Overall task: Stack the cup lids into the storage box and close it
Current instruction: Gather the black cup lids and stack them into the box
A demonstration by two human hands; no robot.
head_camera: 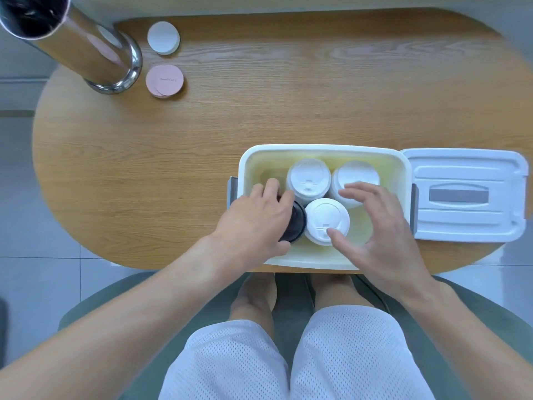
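Your left hand (253, 223) held the black lids (295, 222) in the box (323, 153); your right hand (375, 223) was spread wide over the white lids (326, 220). A bump could tip the stacks. The box lid (464, 194) lay beside.

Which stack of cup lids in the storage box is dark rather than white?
The black stack at the box's near-left, under the left hand. The other three stacks are white: far-middle, far-right and near-middle.

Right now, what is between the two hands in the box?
In the head view, a stack of white lids stands between the left hand and the right hand, inside the storage box.
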